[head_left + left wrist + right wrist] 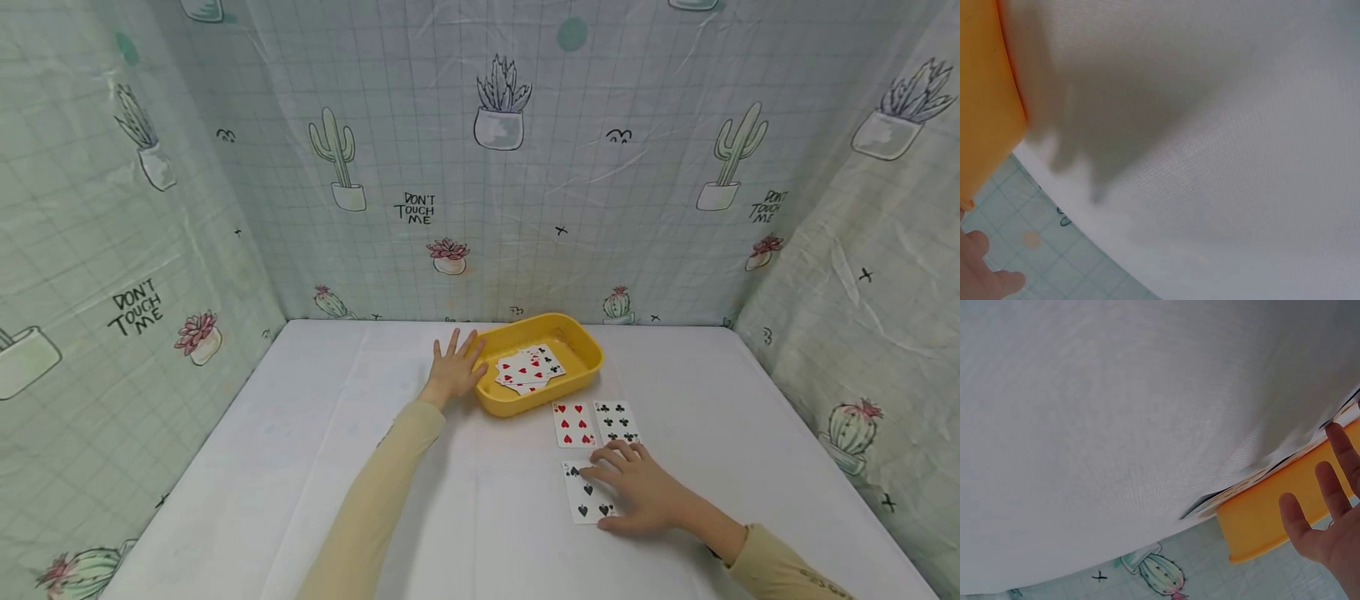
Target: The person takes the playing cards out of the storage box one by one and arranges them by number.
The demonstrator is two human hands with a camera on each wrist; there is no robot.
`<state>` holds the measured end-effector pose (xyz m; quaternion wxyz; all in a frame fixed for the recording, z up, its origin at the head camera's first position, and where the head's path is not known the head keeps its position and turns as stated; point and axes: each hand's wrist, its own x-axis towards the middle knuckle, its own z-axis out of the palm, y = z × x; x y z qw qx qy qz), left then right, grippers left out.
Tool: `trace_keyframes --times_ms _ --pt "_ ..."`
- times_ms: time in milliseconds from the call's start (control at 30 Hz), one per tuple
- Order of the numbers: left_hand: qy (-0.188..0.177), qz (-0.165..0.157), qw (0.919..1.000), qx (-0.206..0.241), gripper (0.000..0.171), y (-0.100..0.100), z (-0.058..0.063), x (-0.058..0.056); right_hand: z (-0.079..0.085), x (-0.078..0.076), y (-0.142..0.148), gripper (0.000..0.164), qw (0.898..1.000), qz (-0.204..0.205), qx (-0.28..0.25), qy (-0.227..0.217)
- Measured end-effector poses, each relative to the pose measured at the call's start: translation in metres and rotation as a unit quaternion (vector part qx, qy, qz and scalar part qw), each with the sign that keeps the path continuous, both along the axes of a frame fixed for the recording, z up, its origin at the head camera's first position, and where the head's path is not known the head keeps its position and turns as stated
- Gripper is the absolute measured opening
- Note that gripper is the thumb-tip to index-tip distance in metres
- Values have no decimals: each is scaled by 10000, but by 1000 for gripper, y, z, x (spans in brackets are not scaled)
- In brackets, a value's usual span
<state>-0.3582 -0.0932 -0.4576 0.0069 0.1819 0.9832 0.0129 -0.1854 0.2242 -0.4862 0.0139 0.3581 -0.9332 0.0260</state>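
Observation:
My left hand (453,372) lies with spread, straight fingers against the left rim of a yellow tray (581,342). Inside the tray is a loose pile of playing cards (525,367), hearts and clubs among those showing. My right hand (645,492) reaches over a spade playing card (588,490) on the table, its thumb by the lower right corner and a finger across the top edge. Those fingers look loosely bent and apart; in the right wrist view the fingers (1297,519) stand spread. Beyond it lie a six of hearts (573,425) and a club card (616,419), side by side.
A white cloth covers the table (315,450). Grid-patterned curtains (420,158) with printed cacti rise behind the table and along both sides. The tray stands near the far table edge, with the two face-up cards just in front of it.

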Motion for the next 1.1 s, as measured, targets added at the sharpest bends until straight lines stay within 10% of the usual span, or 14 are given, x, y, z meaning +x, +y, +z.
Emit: trace_keyframes --times_ms 667,1100 --pt "-40 31 10000 34 56 1 1 1 11 -3 -4 67 9997 -233 -8 15" --pt "-31 20 10000 -62 55 1 4 2 41 -43 4 57 9934 -672 -721 584"
